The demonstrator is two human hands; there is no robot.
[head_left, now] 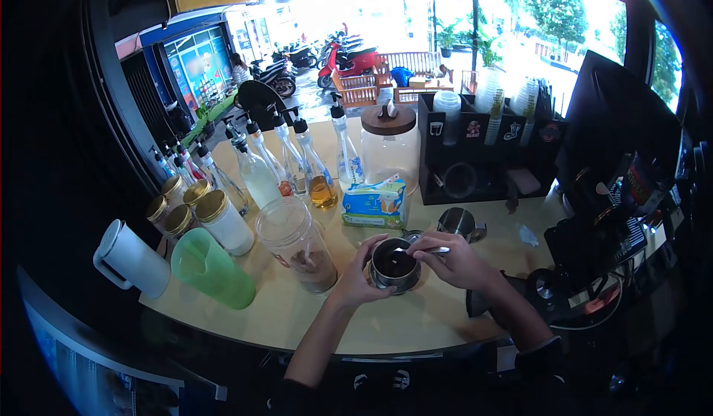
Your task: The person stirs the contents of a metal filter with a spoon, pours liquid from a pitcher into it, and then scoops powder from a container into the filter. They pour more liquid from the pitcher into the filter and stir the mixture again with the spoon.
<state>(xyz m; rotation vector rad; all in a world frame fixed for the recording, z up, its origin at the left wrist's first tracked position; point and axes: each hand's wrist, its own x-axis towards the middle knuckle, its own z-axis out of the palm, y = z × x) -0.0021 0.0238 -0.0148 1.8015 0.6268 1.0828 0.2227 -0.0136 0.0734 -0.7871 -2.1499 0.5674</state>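
A round metal cup point(394, 265) with dark contents stands on the pale counter. My left hand point(358, 273) wraps round its left side, thumb at the front and fingers behind. In my right hand point(447, 258) is a spoon point(440, 249), pinched between the fingers over the cup's right rim, its tip down inside. Left of the cup is a clear plastic jar point(303, 249) with brown powder low in it. Behind the cup lies a blue and green packet point(373, 203). A metal pitcher point(456, 223) stands behind my right hand.
Pump bottles point(321, 186) and gold-lidded jars point(223, 226) line the left and back. A green pitcher point(214, 271) and a white jug point(132, 260) stand at left. Behind are a wooden-lidded jar point(390, 148) and a black cup holder point(475, 188). Dark equipment fills the right.
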